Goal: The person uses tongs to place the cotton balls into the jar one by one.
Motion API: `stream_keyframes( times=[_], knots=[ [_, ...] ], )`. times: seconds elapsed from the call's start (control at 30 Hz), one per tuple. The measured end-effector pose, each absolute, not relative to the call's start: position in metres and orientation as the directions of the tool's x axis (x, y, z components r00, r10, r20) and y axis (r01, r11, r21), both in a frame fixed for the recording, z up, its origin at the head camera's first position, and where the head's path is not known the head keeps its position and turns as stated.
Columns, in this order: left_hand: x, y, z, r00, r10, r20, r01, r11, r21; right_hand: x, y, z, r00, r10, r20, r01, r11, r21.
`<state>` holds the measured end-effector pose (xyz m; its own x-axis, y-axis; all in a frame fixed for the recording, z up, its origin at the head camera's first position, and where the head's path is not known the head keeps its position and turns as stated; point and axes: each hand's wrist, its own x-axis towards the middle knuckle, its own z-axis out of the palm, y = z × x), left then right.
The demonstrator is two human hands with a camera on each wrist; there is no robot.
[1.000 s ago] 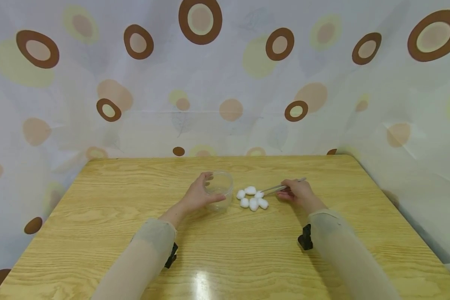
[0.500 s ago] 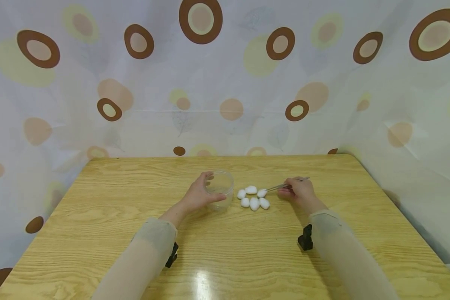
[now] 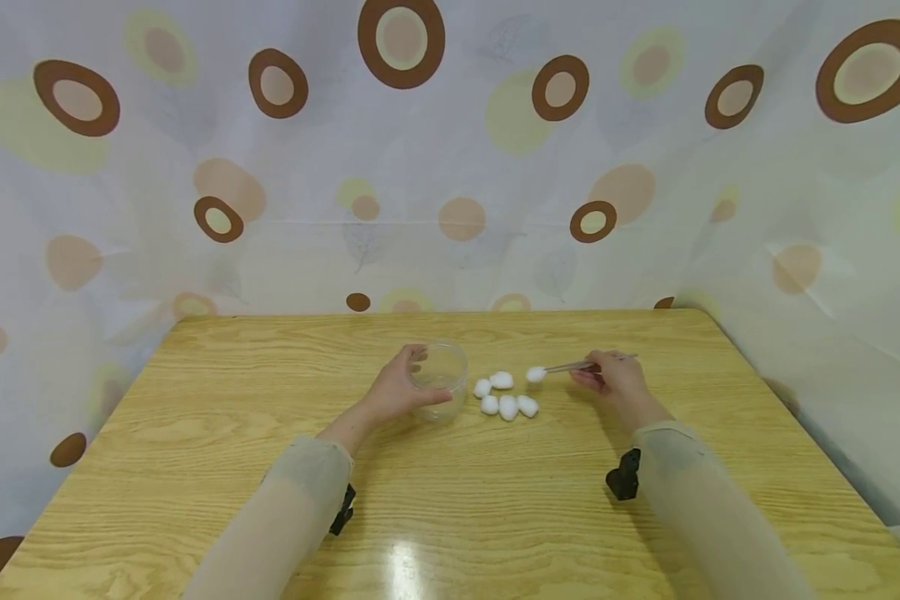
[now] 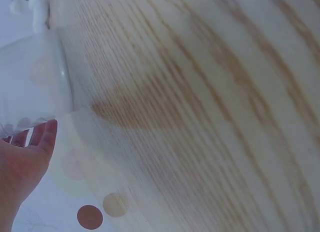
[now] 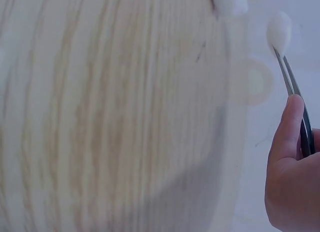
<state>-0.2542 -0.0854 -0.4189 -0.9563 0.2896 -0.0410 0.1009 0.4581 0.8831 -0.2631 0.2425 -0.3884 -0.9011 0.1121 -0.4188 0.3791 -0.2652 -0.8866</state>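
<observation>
Item, right hand [image 3: 617, 379]: fingers and thumb pinched on slim silver metal tweezers [image 3: 570, 367], whose tips clamp one small white cotton ball [image 3: 536, 374]; the ball is lifted clear of the tabletop [image 3: 270, 400], just left of the right hand and between the two hands; the right wrist view shows the same ball [image 5: 279, 31] at the tweezer tips [image 5: 292, 84], thumb pressed along the shank. Item, left hand [image 3: 399, 390]: fingers curled around the side of a clear round plastic container [image 3: 441, 379], which stands upright on the tabletop; its thin clear wall [image 4: 35, 81] shows in the left wrist view with the palm [image 4: 22, 164] beside it; no contents visible inside. Item, five loose white cotton balls [image 3: 504, 396]: lying in a small cluster on the light wood-grain tabletop, just right of the container and just left of the tweezer tips, below the lifted ball. Handling, by judgement: the ball is very light, soft and compressible, unlikely to break but liable to snag or cling by stray fibres; best taken through its middle with a light, steady squeeze, since a grip at the fluffy edge may pull loose; the container is light and probably easy to tip, so the steadying hand suits it.
</observation>
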Motion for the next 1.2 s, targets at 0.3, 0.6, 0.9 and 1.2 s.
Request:
stream_keyframes(
  times=[0.3, 0.6, 0.9, 1.2],
  knots=[
    [-0.252, -0.086, -0.418, -0.954, 0.295, -0.054, 0.092, 0.460, 0.883, -0.264, 0.237, -0.376, -0.904, 0.086, -0.420, 0.381, -0.285, -0.879],
    [-0.245, -0.083, -0.415, -0.940, 0.338, -0.053, 0.113, 0.451, 0.885, -0.265, 0.217, -0.358, -0.924, 0.032, -0.380, 0.352, -0.312, -0.882],
    [-0.242, -0.076, -0.416, -0.926, 0.374, -0.043, 0.142, 0.453, 0.880, -0.263, 0.189, -0.344, -0.934, -0.044, -0.355, 0.350, -0.329, -0.877],
    [-0.243, -0.076, -0.416, -0.924, 0.378, -0.053, 0.137, 0.457, 0.879, -0.259, 0.165, -0.340, -0.952, -0.084, -0.294, 0.306, -0.270, -0.913]
  ],
)
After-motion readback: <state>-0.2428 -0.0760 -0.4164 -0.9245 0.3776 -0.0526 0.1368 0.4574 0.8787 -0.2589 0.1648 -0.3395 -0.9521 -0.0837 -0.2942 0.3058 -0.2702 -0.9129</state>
